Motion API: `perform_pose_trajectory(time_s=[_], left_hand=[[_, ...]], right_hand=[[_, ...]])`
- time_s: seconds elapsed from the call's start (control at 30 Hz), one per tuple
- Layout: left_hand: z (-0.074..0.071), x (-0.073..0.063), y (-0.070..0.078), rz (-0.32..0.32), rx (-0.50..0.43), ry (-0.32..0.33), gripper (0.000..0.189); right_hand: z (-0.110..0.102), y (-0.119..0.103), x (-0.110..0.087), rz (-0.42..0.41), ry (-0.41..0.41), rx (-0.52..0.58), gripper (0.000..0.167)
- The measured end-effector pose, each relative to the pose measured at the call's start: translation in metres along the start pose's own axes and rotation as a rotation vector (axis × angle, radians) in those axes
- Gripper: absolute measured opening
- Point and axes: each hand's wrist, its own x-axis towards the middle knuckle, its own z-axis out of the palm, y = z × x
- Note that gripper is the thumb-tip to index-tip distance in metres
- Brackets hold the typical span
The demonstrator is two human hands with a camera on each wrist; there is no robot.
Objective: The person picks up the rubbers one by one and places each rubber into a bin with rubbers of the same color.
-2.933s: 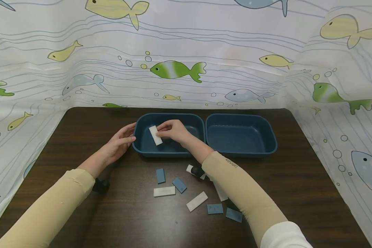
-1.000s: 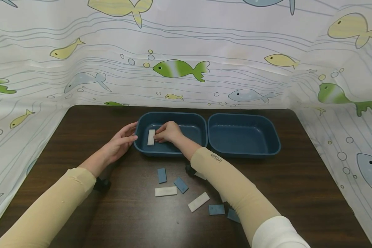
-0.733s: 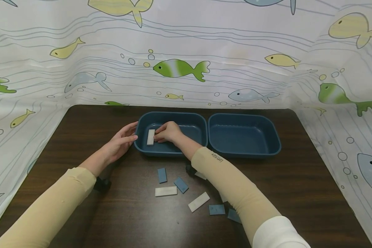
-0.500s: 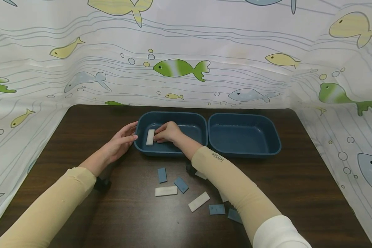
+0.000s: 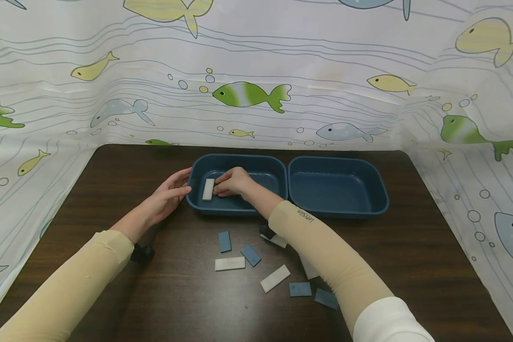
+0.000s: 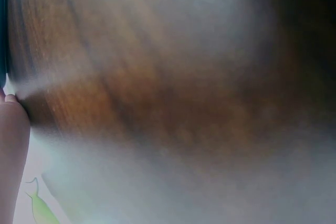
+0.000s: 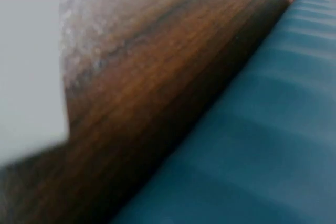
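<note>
My left hand (image 5: 165, 197) holds the left blue plastic bin (image 5: 239, 211) by its left end. The thumb lies at the rim, and the other fingertips are hidden behind the wall. Inside that bin my right hand (image 5: 235, 182) pinches the right edge of a white rectangular tile (image 5: 208, 190) near the left wall. Whether the tile rests fully on the bin floor is unclear. In the right wrist view, the bin wall (image 7: 252, 145) fills the lower right and my fingers are out of sight. The left wrist view catches only part of the left hand (image 6: 13, 145).
A second blue bin (image 5: 337, 211) stands at the right. On the table (image 5: 154, 294) in front lie white tiles (image 5: 230, 263) and smaller blue tiles (image 5: 251, 255), several in all. My right forearm partly covers a white tile (image 5: 309, 267). A fish-print sheet (image 5: 282, 57) hangs behind.
From a slanted pose above the bin, the white tile came down and turned nearly lengthwise, front to back, with my right hand. Over the last second both hands barely moved.
</note>
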Motion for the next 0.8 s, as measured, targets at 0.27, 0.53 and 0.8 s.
perform_pose_trajectory(time_s=[0.27,0.53,0.8], left_hand=[[0.000,0.001,-0.001,-0.006,0.007,0.012,0.067],[-0.002,0.002,-0.002,0.001,0.012,0.000,0.066],[-0.002,0.001,-0.003,0.018,0.002,-0.010,0.066]], right_hand=[[-0.011,-0.010,-0.015,-0.031,-0.011,-0.081,0.030],[-0.028,-0.021,-0.036,-0.096,-0.052,-0.152,0.036],[-0.048,-0.029,-0.067,-0.184,-0.090,-0.201,0.038]])
